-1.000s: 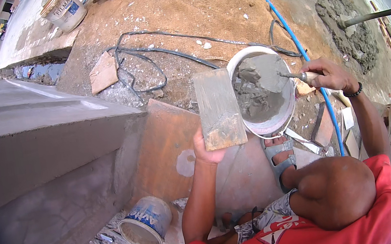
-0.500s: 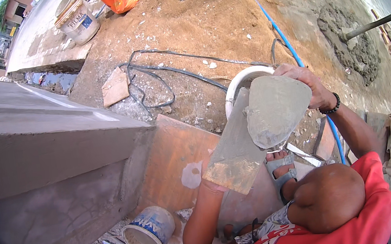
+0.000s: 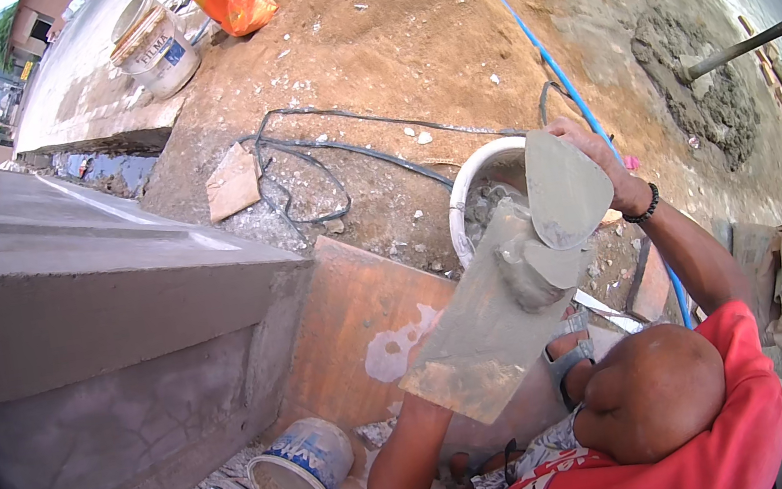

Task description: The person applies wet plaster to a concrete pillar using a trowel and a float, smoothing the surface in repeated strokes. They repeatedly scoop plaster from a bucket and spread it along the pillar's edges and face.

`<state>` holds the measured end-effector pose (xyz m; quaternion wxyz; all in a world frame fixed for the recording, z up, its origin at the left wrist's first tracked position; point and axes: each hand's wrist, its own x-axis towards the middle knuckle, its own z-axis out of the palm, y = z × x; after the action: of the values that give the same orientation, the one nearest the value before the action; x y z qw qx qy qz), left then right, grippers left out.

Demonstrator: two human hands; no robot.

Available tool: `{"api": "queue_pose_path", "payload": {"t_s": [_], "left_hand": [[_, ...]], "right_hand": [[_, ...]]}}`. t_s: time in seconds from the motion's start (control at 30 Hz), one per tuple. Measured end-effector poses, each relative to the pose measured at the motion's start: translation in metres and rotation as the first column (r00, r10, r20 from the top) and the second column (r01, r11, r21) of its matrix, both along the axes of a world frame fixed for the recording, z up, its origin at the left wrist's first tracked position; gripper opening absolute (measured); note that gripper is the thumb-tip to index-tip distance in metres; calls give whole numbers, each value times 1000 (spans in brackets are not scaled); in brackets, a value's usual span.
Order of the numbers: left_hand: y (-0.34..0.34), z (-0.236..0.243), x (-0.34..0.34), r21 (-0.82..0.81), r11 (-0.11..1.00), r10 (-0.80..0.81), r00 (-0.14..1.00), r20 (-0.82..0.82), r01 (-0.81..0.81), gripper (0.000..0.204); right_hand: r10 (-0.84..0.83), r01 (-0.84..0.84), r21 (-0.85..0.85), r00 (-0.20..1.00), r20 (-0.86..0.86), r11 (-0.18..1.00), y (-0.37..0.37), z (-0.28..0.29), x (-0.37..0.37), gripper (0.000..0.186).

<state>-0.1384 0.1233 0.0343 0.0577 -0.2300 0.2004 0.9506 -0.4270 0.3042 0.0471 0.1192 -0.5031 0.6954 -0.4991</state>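
My right hand [image 3: 604, 160] is closed on a trowel, whose handle is hidden; its rounded, mortar-grey blade [image 3: 567, 190] tilts over the far end of a flat mortar board [image 3: 471, 339]. A wet grey lump of mortar [image 3: 529, 274] sits on the board, right beside the blade's lower edge. My left hand supports the board from below at its near end; the board hides the fingers, and only the left forearm shows clearly. Just beyond the board stands a white-rimmed bucket [image 3: 462, 201] with wet mortar [image 3: 485, 207] inside, partly covered by board and blade.
A plastered grey ledge [image 3: 119, 316] fills the left side. By my left forearm lies a tipped bucket [image 3: 305, 465], near a stained wooden panel [image 3: 346, 312]. Black cable [image 3: 362, 150] and a blue hose [image 3: 532, 36] cross the sandy ground. Mixed mortar [image 3: 691, 88] lies far right.
The trowel blade has shifted right and turned edge-on, uncovering a mortar lump on the board and mortar in the bucket. The board has moved slightly right and toward me.
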Motion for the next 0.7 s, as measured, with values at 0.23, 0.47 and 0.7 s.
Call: {"api": "queue_pose_path", "payload": {"t_s": [0.23,0.47,0.7], "left_hand": [[-12,-28,3,120,980,164,986,-31,-159,60],[-30,4,-41,402,916,267,766,-585,-12,58],[-60,58,-62,302,952,244,707,-664,-44,53]], "right_hand": [[-92,119,590,993,-76,799,40,48,-15,37],[366,-84,822,917,-157,563,20,14,3,24],[324,-218,545,940,-106,810,-33,16,21,27]]}}
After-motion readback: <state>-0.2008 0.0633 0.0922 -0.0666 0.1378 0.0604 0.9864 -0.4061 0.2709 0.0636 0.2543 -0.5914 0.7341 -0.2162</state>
